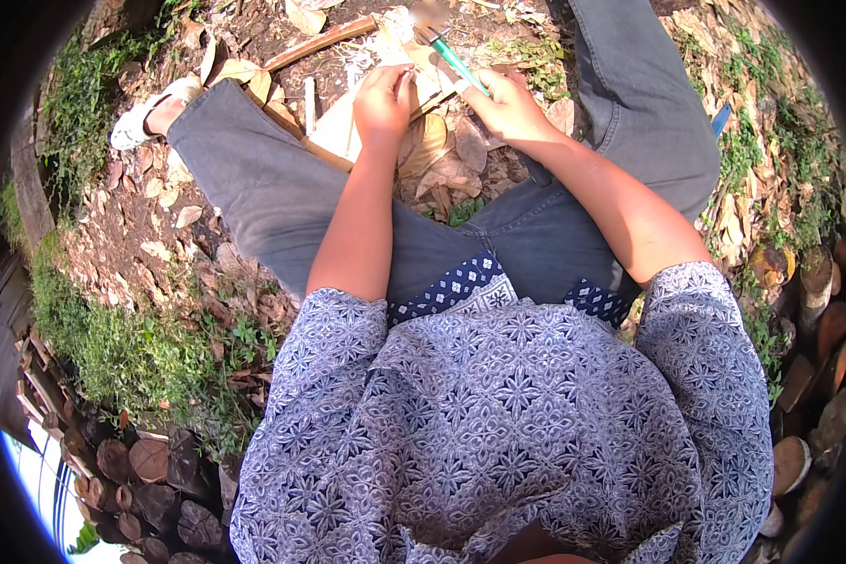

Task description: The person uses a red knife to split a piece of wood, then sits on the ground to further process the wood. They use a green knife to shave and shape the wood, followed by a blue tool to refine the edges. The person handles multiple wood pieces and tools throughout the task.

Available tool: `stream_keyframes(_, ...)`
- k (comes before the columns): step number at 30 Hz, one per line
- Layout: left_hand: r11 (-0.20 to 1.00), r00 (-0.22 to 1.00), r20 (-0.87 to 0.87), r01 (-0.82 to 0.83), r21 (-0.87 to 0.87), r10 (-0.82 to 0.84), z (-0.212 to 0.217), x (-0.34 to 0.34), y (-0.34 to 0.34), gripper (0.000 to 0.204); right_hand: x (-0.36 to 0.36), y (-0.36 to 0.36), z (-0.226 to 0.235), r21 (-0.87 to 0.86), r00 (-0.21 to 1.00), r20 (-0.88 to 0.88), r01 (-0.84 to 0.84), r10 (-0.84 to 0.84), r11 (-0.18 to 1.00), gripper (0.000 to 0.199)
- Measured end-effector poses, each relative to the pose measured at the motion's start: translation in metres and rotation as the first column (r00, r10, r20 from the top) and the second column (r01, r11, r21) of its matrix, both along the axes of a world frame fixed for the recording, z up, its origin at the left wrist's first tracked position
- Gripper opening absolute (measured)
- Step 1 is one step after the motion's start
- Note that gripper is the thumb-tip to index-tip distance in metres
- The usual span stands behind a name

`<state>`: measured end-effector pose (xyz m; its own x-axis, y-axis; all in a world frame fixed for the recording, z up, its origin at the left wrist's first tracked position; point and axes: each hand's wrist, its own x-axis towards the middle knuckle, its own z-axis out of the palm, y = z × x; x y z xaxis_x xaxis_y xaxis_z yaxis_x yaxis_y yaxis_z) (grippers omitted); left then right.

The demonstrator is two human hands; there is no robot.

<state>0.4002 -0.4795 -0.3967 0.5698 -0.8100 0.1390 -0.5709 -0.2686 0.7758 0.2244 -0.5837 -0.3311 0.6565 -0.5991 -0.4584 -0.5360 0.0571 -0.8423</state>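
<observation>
- Nearest: blue-and-white patterned short-sleeved shirt [498, 414] filling the lower middle, both bare forearms reaching forward from it.
- Beyond the shirt: grey denim trousers [263, 179], legs spread wide to either side, ground of dry brown leaves [446, 160] between them.
- Left hand [383, 99]: fingers curled shut, pressed down on a flat pale strip of split wood [343, 122] that slants across the left thigh toward the ground.
- Right hand [509, 103]: fingers closed around a thin tool with a green handle [459, 64]; handle runs up and to the left from the fist, its far end just beside the left hand's knuckles, over the top end of the pale strip.
- Working tip of the tool not clear; lost among the pale shavings and a blurred patch at the top.
- Just past the hands: a long brown curved stick [324, 42] lying on bare earth, pale chips scattered about it.
- Far left: a foot in a light sandal [150, 113] at the end of the left leg, beside a patch of green weeds [85, 94].
- Right edge: a small blue object [721, 119] beside the right knee, kind unclear.
- Lower left and right rims: stacked cut round logs [146, 461], ends facing up.
</observation>
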Motion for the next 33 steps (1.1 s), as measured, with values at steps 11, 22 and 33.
stream_keyframes(11,0.999,0.996,0.089,-0.001,-0.034,0.004,0.005,-0.001,0.001,0.013,-0.002,0.023,0.035,-0.136,0.995,-0.025,-0.098,0.096,0.986,0.029)
stream_keyframes(22,0.995,0.993,0.116,-0.028,0.092,0.017,-0.001,0.001,0.0,0.01,-0.003,0.028,0.023,-0.17,0.997,0.019,-0.07,0.075,0.983,0.026)
stream_keyframes(33,0.996,0.988,0.152,-0.026,0.085,0.013,-0.008,0.003,-0.001,0.009,0.001,0.022,0.017,-0.169,0.99,-0.067,-0.132,0.122,0.977,0.023)
